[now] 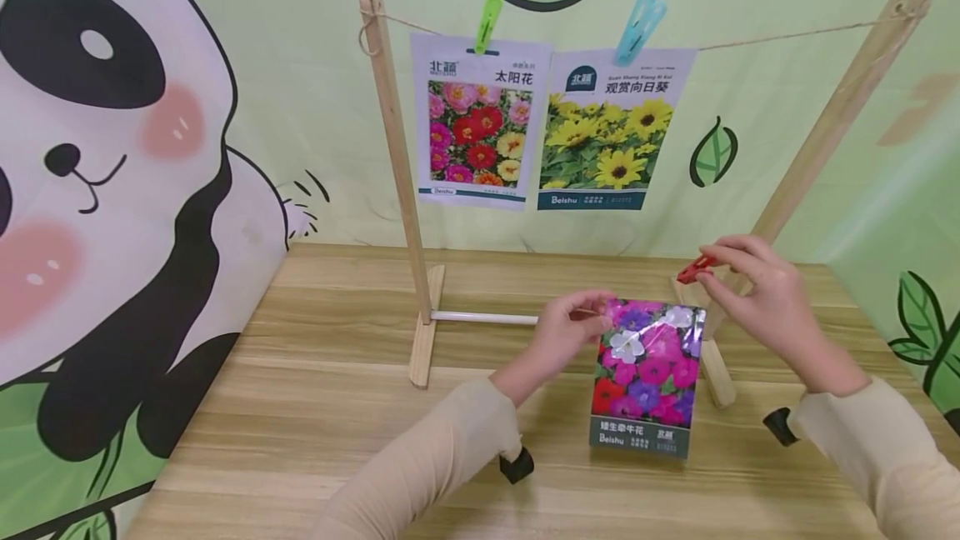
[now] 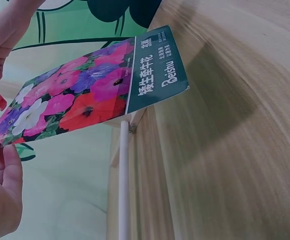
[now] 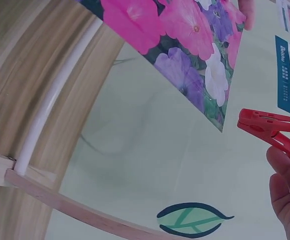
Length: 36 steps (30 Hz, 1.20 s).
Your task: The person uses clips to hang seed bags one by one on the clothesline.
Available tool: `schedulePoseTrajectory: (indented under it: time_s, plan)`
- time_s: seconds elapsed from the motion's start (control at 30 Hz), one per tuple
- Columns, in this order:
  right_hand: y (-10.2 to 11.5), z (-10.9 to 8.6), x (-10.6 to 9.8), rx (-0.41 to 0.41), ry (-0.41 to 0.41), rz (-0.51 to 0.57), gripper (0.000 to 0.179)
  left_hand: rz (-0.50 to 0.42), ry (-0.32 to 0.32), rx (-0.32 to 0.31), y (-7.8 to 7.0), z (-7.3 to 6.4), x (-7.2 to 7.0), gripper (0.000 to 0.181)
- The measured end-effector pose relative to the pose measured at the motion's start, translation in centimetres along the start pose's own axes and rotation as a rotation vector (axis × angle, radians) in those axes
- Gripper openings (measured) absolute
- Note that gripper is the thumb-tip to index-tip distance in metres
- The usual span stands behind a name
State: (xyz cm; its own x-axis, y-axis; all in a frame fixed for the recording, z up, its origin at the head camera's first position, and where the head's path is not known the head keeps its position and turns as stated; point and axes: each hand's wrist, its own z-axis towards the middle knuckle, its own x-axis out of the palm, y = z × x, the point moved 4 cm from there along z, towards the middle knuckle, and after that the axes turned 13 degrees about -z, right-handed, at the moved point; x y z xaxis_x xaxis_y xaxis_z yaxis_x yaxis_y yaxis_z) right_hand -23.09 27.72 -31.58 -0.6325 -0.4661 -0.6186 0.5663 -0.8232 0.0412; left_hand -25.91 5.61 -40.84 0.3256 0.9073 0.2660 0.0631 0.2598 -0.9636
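My left hand [image 1: 564, 330] pinches the upper left corner of a seed packet [image 1: 647, 369] printed with pink, purple, white and red flowers. The packet is held up above the table, its picture side towards me. A red clothespin [image 3: 267, 130] is between the thumb and fingers of my right hand [image 1: 765, 298], just off the packet's upper right corner and apart from it. On a twine line [image 1: 795, 33] behind hang two more packets: a portulaca packet [image 1: 480, 127] under a green clothespin [image 1: 489, 17] and a sunflower packet [image 1: 606, 140] under a light blue clothespin [image 1: 641, 23].
Two wooden posts, the left post [image 1: 396, 148] and the right post [image 1: 840, 115], carry the line. A white rod [image 1: 483, 317] runs between their feet. The wooden table [image 1: 300, 440] lies below, with a panda-printed backdrop [image 1: 322, 107] behind it.
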Motion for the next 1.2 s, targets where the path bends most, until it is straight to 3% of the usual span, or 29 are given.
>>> schedulePoseTrajectory:
  time_s: [0.3, 0.87, 1.2]
  plan:
    - [0.3, 1.1, -0.5, 0.000, -0.016, 0.007, 0.091, -0.001, -0.028, 0.004, -1.0, 0.2, 0.0, 0.031]
    - [0.7, 3.0, -1.9, -0.028, -0.030, -0.029, 0.086, 0.029, -0.019, 0.086, -3.0, 0.7, 0.4, 0.031]
    - [0.7, 4.1, -2.7, -0.044, -0.033, -0.026, 0.086, 0.034, -0.040, 0.101, -4.2, 1.1, 0.7, 0.030]
